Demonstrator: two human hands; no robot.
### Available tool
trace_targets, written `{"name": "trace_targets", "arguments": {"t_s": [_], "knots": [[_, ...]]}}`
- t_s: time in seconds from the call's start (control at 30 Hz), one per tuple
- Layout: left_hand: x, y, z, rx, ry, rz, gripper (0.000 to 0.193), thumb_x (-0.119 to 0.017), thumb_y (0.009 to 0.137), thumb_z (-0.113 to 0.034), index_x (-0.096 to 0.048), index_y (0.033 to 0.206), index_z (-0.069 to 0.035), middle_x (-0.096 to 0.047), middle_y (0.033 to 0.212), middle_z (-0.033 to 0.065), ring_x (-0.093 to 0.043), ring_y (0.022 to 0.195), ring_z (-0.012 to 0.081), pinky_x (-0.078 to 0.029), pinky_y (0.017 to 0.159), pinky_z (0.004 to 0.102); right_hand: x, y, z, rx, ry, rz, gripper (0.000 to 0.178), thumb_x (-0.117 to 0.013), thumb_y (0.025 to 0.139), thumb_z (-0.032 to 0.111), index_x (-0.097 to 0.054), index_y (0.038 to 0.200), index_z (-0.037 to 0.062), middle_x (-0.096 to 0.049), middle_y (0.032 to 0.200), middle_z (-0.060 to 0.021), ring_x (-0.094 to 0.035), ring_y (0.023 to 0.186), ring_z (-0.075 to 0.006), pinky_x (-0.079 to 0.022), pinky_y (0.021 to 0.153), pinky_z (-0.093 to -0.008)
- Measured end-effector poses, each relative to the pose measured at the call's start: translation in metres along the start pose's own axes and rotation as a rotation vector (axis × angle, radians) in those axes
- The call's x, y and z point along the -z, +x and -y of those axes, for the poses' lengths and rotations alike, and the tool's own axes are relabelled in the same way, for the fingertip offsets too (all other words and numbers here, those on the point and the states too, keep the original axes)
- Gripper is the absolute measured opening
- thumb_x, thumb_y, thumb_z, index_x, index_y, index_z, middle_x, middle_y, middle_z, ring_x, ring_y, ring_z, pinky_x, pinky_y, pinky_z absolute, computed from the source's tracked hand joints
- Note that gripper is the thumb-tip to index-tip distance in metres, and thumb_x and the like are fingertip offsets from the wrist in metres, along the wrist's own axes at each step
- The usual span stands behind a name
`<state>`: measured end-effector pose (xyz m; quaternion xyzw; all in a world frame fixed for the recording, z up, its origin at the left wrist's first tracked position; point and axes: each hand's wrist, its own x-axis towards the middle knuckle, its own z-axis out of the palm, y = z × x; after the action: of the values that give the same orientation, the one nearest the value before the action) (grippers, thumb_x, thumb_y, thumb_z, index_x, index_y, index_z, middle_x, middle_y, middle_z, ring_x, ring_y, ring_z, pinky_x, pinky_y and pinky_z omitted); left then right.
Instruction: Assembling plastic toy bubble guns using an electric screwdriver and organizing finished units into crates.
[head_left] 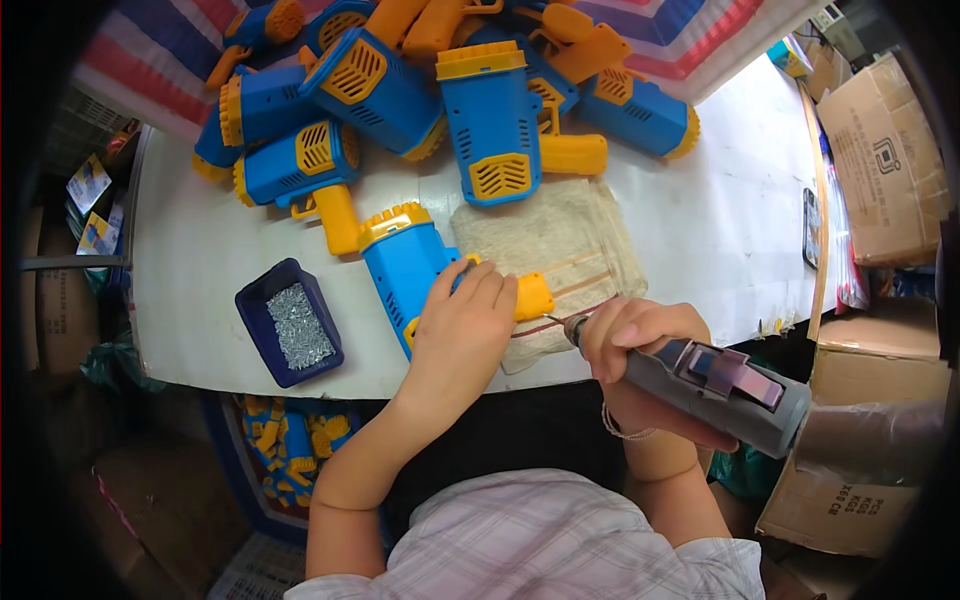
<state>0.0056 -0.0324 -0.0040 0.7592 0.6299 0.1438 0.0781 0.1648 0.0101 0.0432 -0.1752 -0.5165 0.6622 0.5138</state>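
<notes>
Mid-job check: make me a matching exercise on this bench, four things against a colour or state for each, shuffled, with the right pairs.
Things:
1. left hand
2. right hand
3. dark blue tray
4. folded cloth

Colours or states:
A. beige
B. gripping a grey power screwdriver
C. containing small silvery metal pieces
D. holding a blue-and-yellow toy gun

Right pairs: 1-D, 2-B, 3-C, 4-A.

I see a phone [811, 228] on the table [730, 235], right side. Cartons [880, 175] beyond it. Striped sheet [690, 45] at far edge.
</notes>
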Motion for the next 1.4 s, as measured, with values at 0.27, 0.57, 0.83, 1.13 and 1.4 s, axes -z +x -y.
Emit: {"name": "trace_targets", "arguments": {"t_s": [0.27,0.57,0.83,1.13,1.4], "knots": [[0.000,0.001,-0.001,0.012,-0.007,0.019,0.041,-0.068,0.066,-0.012,-0.055,0.103,-0.002,-0.056,0.100,0.0097,-0.050,0.106,0.0218,-0.033,0.095,0.0370,0.004,0.006,-0.017,-0.008,0.035,0.099,0.007,-0.049,0.085,0.005,-0.052,0.081,0.0007,-0.050,0.060,-0.0094,-0.048,0.056,-0.0168,-0.039,0.054,-0.0272],[-0.005,-0.008,0.000,0.014,0.058,-0.004,0.040,-0.063,0.069,-0.013,-0.054,0.107,-0.003,-0.054,0.088,0.0089,-0.053,0.093,0.0210,-0.035,0.092,0.0378,-0.009,0.015,-0.004,0.170,0.034,-0.242,0.105,-0.027,0.054,0.090,-0.049,0.101,-0.0008,-0.037,0.047,0.0012,-0.034,0.038,-0.0100,-0.025,0.036,-0.0216],[0.094,-0.102,0.007,-0.076,-0.701,0.254,0.063,-0.064,0.075,-0.031,-0.042,0.128,-0.006,-0.053,0.082,0.0076,-0.053,0.082,0.0236,-0.039,0.083,0.0335,0.026,0.024,0.020,0.149,0.034,-0.012,0.102,-0.037,0.058,0.086,-0.051,0.107,-0.0019,-0.038,0.050,0.0016,-0.035,0.042,-0.0072,-0.026,0.039,-0.0189],[0.093,-0.232,0.084,0.692,-0.381,0.122,0.038,-0.063,0.076,-0.017,-0.055,0.110,-0.002,-0.059,0.095,0.0144,-0.058,0.085,0.0303,-0.045,0.078,0.0343,-0.015,0.024,-0.003,0.094,0.068,0.016,0.094,-0.038,0.061,0.084,-0.050,0.100,0.0000,-0.039,0.050,0.0018,-0.035,0.039,-0.0072,-0.026,0.037,-0.0179],[0.045,-0.126,0.113,0.436,-0.083,-0.138,0.016,-0.059,0.074,-0.004,-0.055,0.090,-0.002,-0.052,0.078,0.0126,-0.053,0.078,0.0300,-0.045,0.068,0.0368,-0.035,0.019,0.004,0.052,0.023,-0.048,0.085,-0.037,0.062,0.084,-0.046,0.087,0.0034,-0.039,0.048,0.0020,-0.037,0.037,-0.0083,-0.028,0.033,-0.0187]]}}
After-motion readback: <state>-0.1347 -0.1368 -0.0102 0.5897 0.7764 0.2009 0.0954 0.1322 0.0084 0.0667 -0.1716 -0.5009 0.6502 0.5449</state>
